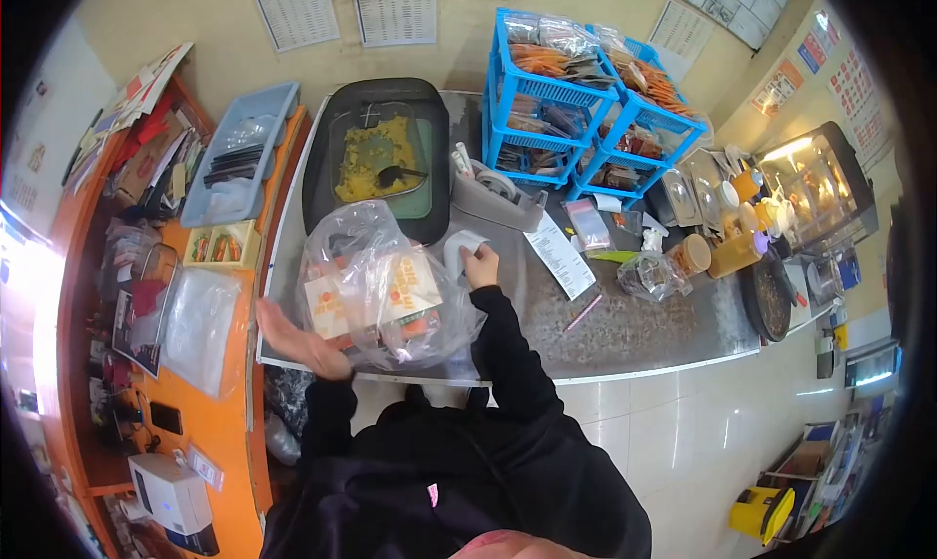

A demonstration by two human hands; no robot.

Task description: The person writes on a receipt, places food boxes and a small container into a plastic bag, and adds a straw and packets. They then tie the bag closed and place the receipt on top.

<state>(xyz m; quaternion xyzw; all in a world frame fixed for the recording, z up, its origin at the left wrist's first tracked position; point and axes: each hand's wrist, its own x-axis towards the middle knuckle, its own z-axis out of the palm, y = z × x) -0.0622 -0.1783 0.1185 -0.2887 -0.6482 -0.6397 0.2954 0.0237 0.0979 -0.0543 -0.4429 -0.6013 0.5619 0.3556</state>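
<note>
A clear plastic bag (356, 232) with several printed food boxes (376, 296) inside stands at the front left of the grey metal table. My left hand (303, 344) is at the bag's left side, fingers stretched out and slightly blurred, holding nothing. On the bag's right, my right hand (480, 264) pinches a small white paper slip (463, 248) between thumb and fingers. Behind the bag lies a black tray (322, 159) with a glass dish of yellow food and a dark spoon in it. A grey tape dispenser (496, 200) stands just beyond my right hand.
Blue stacked baskets (547, 135) full of packets stand at the back. A long printed receipt (563, 257) and a pen (584, 311) lie right of my hand. Sauce bottles (734, 255) and a lit display case (815, 188) are farther right. An orange counter (210, 432) runs along the left.
</note>
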